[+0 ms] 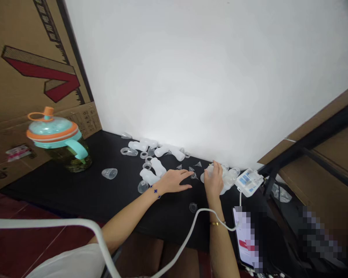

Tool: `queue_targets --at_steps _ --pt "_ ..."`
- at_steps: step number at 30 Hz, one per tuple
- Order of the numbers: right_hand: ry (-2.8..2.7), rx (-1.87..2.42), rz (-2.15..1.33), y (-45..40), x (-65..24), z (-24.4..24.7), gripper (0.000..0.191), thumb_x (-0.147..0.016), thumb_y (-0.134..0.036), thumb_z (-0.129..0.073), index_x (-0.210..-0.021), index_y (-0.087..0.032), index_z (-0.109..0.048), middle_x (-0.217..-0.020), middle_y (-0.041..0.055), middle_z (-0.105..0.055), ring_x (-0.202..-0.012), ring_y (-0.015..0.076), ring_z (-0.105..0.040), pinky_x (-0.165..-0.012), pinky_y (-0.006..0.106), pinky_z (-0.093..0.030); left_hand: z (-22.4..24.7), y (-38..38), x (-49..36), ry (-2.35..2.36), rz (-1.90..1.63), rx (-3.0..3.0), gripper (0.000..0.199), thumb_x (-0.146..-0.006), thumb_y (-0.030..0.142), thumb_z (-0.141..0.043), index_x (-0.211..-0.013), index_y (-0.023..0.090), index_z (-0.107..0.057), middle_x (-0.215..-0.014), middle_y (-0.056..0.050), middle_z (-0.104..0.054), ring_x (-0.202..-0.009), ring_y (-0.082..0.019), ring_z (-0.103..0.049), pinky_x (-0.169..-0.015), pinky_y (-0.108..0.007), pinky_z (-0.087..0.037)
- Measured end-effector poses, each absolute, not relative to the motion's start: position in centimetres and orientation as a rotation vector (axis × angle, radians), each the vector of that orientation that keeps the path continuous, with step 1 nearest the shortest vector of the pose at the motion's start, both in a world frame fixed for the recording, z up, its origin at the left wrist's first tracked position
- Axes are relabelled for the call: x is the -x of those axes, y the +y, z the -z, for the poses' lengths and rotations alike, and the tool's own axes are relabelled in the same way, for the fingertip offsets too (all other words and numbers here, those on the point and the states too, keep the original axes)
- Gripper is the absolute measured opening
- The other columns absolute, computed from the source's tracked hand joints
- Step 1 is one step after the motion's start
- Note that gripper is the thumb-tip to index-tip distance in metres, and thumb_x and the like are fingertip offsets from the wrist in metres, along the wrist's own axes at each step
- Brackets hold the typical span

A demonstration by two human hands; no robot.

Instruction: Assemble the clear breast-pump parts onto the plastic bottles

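Observation:
My left hand [175, 180] reaches over the black table with its fingers stretched apart, holding nothing. Just beyond its fingertips lies a small clear teat [193, 175], with a few similar clear pieces around it. Beside its wrist are white bottles [158, 166] and a clear cap [143, 187]. My right hand [214, 181] is curled around a whitish bottle [210, 170], mostly hidden by the fingers. Translucent bags or bottles [229, 178] lie against its right side. A clear round piece [193, 207] rests between my forearms.
More white bottles [169, 151], clear rings [144, 155] and caps [109, 173] lie along the wall. A jug [66, 146] with an orange-and-turquoise lid stands left. A white box [249, 182] and a phone [245, 239] are at right. A white cable [188, 239] crosses in front.

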State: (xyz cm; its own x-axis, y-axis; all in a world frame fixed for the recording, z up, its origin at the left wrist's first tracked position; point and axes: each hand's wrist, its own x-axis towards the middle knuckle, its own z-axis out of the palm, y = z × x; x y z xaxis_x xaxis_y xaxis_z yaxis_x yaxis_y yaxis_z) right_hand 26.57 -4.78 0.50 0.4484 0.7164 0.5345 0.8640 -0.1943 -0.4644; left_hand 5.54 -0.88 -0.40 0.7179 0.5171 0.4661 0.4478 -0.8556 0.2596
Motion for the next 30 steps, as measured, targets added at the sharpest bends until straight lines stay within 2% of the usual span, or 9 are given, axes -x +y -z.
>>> queue_targets --at_steps 3,7,9,12,17,30 --pt "-1.332 2.009 0.288 -4.9 -26.5 -0.6 0.053 -0.093 -0.031 -0.048 -0.145 -0.024 -0.049 -0.151 0.0118 -0.048 -0.119 0.0282 -0.06 -0.081 0.035 -0.055 0.3 -1.6 -5.9 0.671 -0.741 -2.798 0.061 -0.092 0.064 -0.059 -0.141 0.026 -0.057 -0.131 -0.006 -0.069 -0.105 -0.023 -0.073 -0.081 -0.029 -0.057" --pt "-1.347 2.041 0.293 -5.1 -26.4 -1.0 0.053 -0.093 -0.028 -0.048 -0.146 -0.025 -0.05 -0.153 0.0115 -0.047 -0.114 0.0275 -0.063 -0.077 0.034 -0.055 1.2 -2.7 -7.0 0.52 -0.662 -2.832 0.064 -0.087 0.069 -0.062 -0.135 0.026 -0.063 -0.128 -0.007 -0.07 -0.102 -0.024 -0.073 -0.076 -0.027 -0.056" --pt "-1.354 2.054 0.287 -5.2 -26.3 -1.2 0.053 -0.093 -0.028 -0.047 -0.147 -0.025 -0.05 -0.155 0.0114 -0.046 -0.113 0.0277 -0.064 -0.076 0.034 -0.056 1.8 -3.2 -7.6 0.454 -0.633 -2.859 0.061 -0.088 0.067 -0.064 -0.133 0.026 -0.065 -0.125 -0.007 -0.072 -0.098 -0.023 -0.074 -0.071 -0.026 -0.054" --pt "-1.354 2.083 0.276 -5.3 -26.2 -1.4 0.054 -0.094 -0.027 -0.048 -0.148 -0.025 -0.049 -0.157 0.0116 -0.043 -0.112 0.028 -0.064 -0.075 0.034 -0.055 2.6 -3.9 -8.3 0.389 -0.576 -2.91 0.046 -0.092 0.055 -0.065 -0.128 0.026 -0.067 -0.122 -0.006 -0.072 -0.091 -0.02 -0.075 -0.065 -0.024 -0.052" --pt "-1.338 2.117 0.286 -5.4 -26.0 -1.6 0.052 -0.094 -0.025 -0.048 -0.147 -0.025 -0.051 -0.161 0.0111 -0.039 -0.11 0.0281 -0.066 -0.072 0.034 -0.055 3.1 -4.6 -8.8 0.292 -0.587 -2.919 0.028 -0.095 0.04 -0.065 -0.117 0.024 -0.071 -0.12 -0.004 -0.073 -0.088 -0.018 -0.075 -0.063 -0.025 -0.052" --pt "-1.36 2.1 0.34 -5.3 -26.0 -1.4 0.048 -0.094 -0.021 -0.049 -0.14 -0.025 -0.059 -0.162 0.0109 -0.038 -0.106 0.0272 -0.068 -0.064 0.032 -0.053 3.9 -4.4 -9.0 0.267 -0.589 -2.893 0.016 -0.094 0.036 -0.067 -0.096 0.023 -0.076 -0.104 -0.001 -0.076 -0.084 -0.016 -0.074 -0.062 -0.024 -0.05"
